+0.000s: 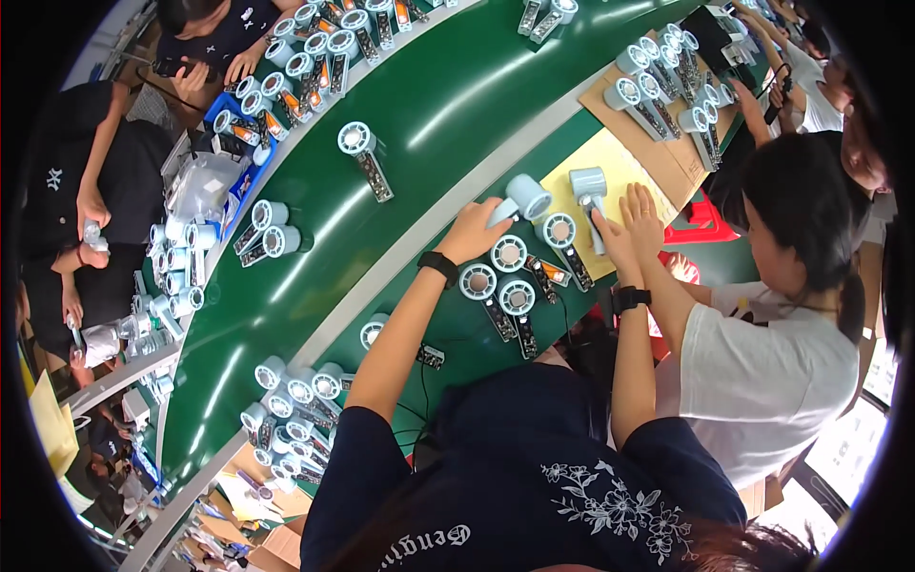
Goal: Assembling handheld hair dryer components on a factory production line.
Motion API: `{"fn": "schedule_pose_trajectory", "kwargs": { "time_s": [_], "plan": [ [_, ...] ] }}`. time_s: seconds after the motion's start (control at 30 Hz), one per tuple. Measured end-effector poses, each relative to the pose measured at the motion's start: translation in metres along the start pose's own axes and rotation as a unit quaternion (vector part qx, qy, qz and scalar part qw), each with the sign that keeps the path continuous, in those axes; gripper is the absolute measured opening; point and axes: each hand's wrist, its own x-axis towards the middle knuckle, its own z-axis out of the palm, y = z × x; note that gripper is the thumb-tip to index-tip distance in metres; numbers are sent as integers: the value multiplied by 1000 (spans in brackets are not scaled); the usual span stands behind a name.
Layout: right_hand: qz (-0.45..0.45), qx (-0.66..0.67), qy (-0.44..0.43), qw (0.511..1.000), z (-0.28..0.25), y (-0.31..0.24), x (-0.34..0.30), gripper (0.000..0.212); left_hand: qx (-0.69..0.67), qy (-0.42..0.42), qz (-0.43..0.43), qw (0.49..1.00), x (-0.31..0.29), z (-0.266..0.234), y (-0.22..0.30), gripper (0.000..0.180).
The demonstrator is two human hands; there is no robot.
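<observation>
My left hand (474, 232) is closed round the handle of a light blue handheld fan (530, 195), its round head pointing right. My right hand (615, 246) grips the handle of a second fan (587, 181) over the yellow sheet (618, 164). Right beside it lies a co-worker's hand (642, 217). Between my arms, several fans with exposed circuit boards in their handles lie on the green table, among them one fan (509, 253) just below my left hand. An orange-labelled part (551, 274) lies among them.
A green conveyor belt (315, 181) curves past, carrying a lone fan (356, 139). Clusters of fans stand at the lower left (300, 391) and on cardboard (667, 157) at the upper right. A red stool (701, 224) and a co-worker in white (762, 353) are at my right.
</observation>
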Motion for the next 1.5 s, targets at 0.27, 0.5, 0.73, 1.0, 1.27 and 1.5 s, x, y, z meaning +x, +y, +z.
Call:
{"fn": "schedule_pose_trajectory", "kwargs": {
  "time_s": [0.27, 0.5, 0.73, 1.0, 1.27, 1.5],
  "plan": [
    [-269, -235, 226, 906, 16, -29, -35, 39, 164, 462, -80, 868, 1, -59, 0, 47],
    [-320, -91, 26, 943, 75, -120, -123, 35, 211, 620, -281, 701, 4, -107, -79, 54],
    [-215, 91, -167, 958, 138, -139, -171, 38, 28, 345, -257, 902, -64, -109, -39, 39],
    [-55, 316, -336, 886, 108, -148, -223, 31, -71, 248, 2, 966, -220, -30, 162, 42],
    [-157, 579, -444, 666, 1, -214, -272, 23, 80, 484, -238, 838, -284, 18, 10, 33],
    [-511, 588, -386, 494, -129, -255, -292, 22, 109, 145, -338, 923, -282, 45, 27, 52]
  ]
}}
